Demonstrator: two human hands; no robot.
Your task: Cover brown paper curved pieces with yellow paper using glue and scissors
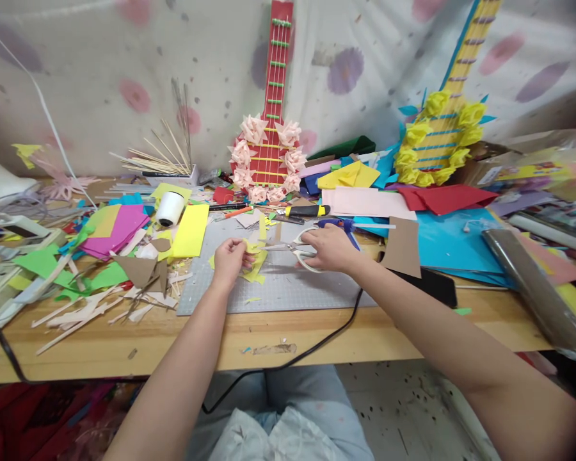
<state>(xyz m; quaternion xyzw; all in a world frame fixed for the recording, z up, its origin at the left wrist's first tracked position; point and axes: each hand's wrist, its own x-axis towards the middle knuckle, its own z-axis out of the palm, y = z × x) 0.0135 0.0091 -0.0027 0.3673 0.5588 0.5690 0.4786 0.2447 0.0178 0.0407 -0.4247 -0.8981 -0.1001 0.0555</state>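
Over the grey cutting mat (278,294), my left hand (231,261) pinches a small piece of yellow paper (252,246). My right hand (331,248) has its fingers in the white handles of a pair of scissors (288,247). Their blades point left and reach the yellow paper; whether they are cutting into it I cannot tell. More yellow scraps (256,272) lie on the mat just below the blades. Right behind my right hand lies a blue glue gun (348,225), partly hidden by the hand.
Coloured paper (118,230) and offcuts (77,314) crowd the left side. A red paper guitar (273,128) and a yellow one (444,121) lean at the back. A utility knife (307,210) lies behind the mat. A black cable (317,346) crosses the table's front edge.
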